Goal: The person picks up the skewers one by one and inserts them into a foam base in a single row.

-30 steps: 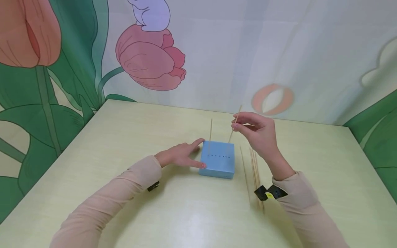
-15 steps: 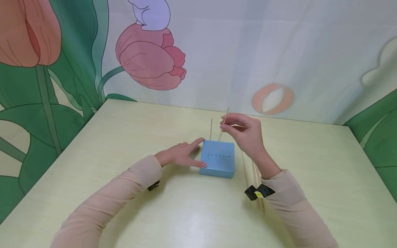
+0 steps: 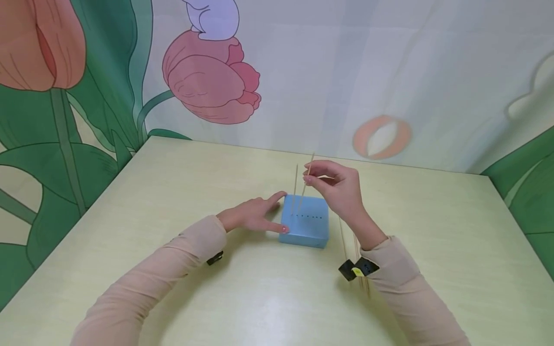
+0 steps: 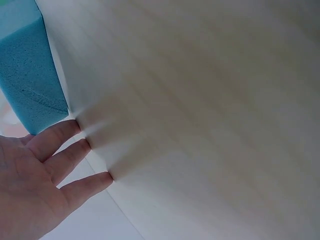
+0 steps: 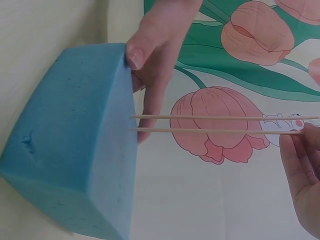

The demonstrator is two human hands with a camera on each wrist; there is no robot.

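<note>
A blue foam block (image 3: pixel 305 228) with a row of small holes lies on the table. My left hand (image 3: pixel 254 215) rests at its left side with fingers spread, thumb against the near left edge and index finger at the far left corner. In the left wrist view, other fingertips (image 4: pixel 102 180) touch the tabletop. One thin wooden skewer (image 3: pixel 295 185) stands upright in the leftmost part of the row. Thumb and fingers of my right hand (image 3: pixel 339 190) pinch a second skewer (image 5: pixel 215 131) near its top. Its lower end meets the block's top; whether it sits inside a hole I cannot tell.
Several loose skewers (image 3: pixel 343 235) lie right of the block, partly hidden under my right wrist and its black wrist camera (image 3: pixel 357 270). A printed flower curtain (image 3: pixel 303 86) hangs behind the table's (image 3: pixel 207 163) far edge.
My right hand has moved left with its skewer, from above the block's right side to beside the standing skewer. The left hand has stayed in place.
</note>
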